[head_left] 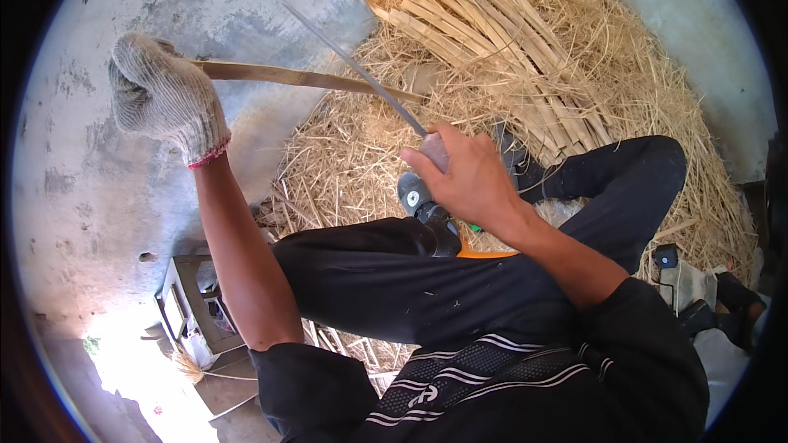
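Note:
My left hand (168, 98), in a whitish knitted glove with a red-edged cuff, is closed around one end of a bamboo strip (279, 75) at the upper left. From there the strip runs rightward over the shavings. My bare right hand (480, 184) grips the handle of a knife (349, 59) with a long narrow blade. That blade slants up and to the left, crossing the strip near its right end. Whether blade and strip touch, I cannot tell. Part of the knife's handle is hidden by my fingers.
A bundle of split bamboo strips (501, 41) lies at the upper right on a heap of pale shavings (665, 148). A grey, stained wall (90, 197) stands on the left. Near my left elbow is a small box-like frame (193, 303). My bent legs (369, 279) span the middle.

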A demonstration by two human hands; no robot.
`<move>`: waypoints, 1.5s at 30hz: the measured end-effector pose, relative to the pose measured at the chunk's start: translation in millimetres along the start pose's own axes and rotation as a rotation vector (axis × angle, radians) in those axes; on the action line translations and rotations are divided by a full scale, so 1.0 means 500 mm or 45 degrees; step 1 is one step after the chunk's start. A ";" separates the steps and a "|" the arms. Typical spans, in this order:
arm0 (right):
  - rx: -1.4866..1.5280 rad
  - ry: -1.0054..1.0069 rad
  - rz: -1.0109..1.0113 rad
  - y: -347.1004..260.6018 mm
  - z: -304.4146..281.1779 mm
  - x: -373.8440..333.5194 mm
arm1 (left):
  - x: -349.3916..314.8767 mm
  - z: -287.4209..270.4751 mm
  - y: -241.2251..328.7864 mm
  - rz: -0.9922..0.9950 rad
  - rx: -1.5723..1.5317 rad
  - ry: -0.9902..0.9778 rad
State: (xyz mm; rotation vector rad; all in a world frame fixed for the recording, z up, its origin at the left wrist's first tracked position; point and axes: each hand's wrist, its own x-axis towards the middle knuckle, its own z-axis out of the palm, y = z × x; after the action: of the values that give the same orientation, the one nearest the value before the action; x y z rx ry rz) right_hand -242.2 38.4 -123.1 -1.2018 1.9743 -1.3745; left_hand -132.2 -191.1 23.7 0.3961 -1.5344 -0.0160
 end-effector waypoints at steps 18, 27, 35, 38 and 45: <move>-0.108 -0.053 0.031 0.017 0.052 -0.016 | -0.025 -0.011 0.010 0.122 0.077 -0.001; -0.186 -0.094 -0.044 -0.020 0.022 -0.001 | -0.009 -0.008 0.006 -0.054 -0.037 0.025; -0.308 -0.132 0.128 0.135 0.075 0.047 | -0.023 -0.004 0.045 0.011 0.121 0.029; -0.284 -0.106 0.096 0.098 0.061 0.059 | -0.009 0.013 0.029 0.048 0.121 0.070; -0.393 -0.065 0.142 0.177 0.106 0.035 | -0.012 -0.005 0.034 -0.079 0.193 0.067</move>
State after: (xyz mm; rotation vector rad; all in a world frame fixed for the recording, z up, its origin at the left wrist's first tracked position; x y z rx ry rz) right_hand -246.6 7.1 -223.1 -1.2210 2.2376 -1.0005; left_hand -133.9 -172.9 22.2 0.5604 -1.4756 0.0618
